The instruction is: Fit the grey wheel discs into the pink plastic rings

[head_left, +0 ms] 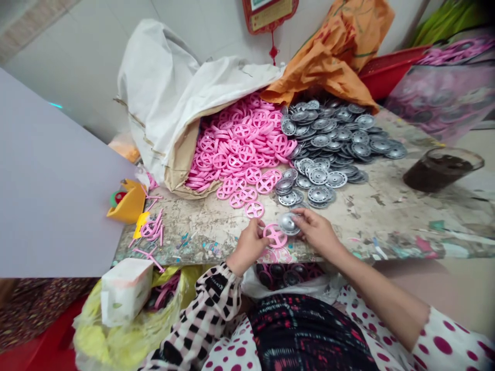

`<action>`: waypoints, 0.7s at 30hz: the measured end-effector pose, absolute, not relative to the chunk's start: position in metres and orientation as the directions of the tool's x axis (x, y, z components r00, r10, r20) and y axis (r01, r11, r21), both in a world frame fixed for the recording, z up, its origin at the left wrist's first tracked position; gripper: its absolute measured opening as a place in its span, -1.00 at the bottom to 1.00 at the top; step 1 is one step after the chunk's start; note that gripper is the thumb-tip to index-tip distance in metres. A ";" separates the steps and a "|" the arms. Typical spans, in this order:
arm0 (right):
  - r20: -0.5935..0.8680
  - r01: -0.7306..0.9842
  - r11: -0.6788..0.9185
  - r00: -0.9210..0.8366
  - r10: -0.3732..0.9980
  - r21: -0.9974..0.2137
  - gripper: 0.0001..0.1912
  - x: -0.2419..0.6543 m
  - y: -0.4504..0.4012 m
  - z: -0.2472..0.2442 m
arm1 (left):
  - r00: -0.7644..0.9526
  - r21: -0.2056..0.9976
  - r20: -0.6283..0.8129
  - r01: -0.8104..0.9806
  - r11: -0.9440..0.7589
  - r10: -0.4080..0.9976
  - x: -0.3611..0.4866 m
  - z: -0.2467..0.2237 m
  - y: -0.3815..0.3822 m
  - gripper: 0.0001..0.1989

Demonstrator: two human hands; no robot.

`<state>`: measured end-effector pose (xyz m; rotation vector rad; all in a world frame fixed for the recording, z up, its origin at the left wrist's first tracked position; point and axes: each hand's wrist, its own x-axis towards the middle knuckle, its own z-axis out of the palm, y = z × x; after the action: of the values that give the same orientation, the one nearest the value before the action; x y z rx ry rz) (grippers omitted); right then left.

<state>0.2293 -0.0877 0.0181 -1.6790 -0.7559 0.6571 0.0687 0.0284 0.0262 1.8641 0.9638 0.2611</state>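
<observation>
Pinching a pink spoked wheel [275, 236] between fingers and thumb near the table's [371, 219] front edge, the left hand [249, 244] sits beside the right hand [317, 232], whose fingertips grip a silvery domed disc [288, 223] that might drop if they slacken.

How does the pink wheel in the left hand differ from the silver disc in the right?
The pink wheel has spokes with open gaps; the silver disc has a mostly filled face. The pink wheel looks evenly coloured, while the silver disc has a metallic sheen. Both are round and held near the edge, by left hand and right hand respectively.
</observation>
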 end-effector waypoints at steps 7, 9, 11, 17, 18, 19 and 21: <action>0.079 0.263 -0.118 0.634 0.770 -0.957 -0.70 0.204 -0.095 0.019 | 0.670 0.866 -0.468 0.217 0.450 0.576 0.075 0.035 0.012 -0.63; 0.176 0.388 -0.103 0.619 0.766 -0.916 -0.73 0.203 -0.096 0.021 | 0.683 0.837 -0.467 0.136 0.530 0.562 0.076 0.039 0.008 -0.61; 0.263 0.477 -0.079 0.606 0.751 -0.875 -0.74 0.202 -0.097 0.021 | 0.700 0.818 -0.455 0.084 0.569 0.551 0.077 0.041 0.005 -0.62; 0.225 0.463 -0.075 0.557 0.799 -0.883 -0.74 0.201 -0.099 0.017 | 0.763 0.810 -0.402 0.039 0.585 0.506 0.075 0.047 -0.002 -0.65; 0.215 0.451 -0.079 0.564 0.797 -0.889 -0.73 0.201 -0.099 0.017 | 0.772 0.810 -0.398 0.043 0.584 0.495 0.074 0.048 -0.003 -0.65; 0.207 0.439 -0.082 0.570 0.795 -0.895 -0.72 0.201 -0.099 0.017 | 0.779 0.811 -0.395 0.048 0.583 0.487 0.074 0.049 -0.004 -0.65; 0.194 0.413 -0.079 0.577 0.794 -0.907 -0.69 0.200 -0.098 0.019 | 0.783 0.822 -0.383 0.048 0.568 0.489 0.074 0.050 -0.005 -0.65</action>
<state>0.2000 -0.0981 0.0191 -1.7001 -1.0113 0.4283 0.0737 -0.0053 0.0505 0.9442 0.6384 0.2810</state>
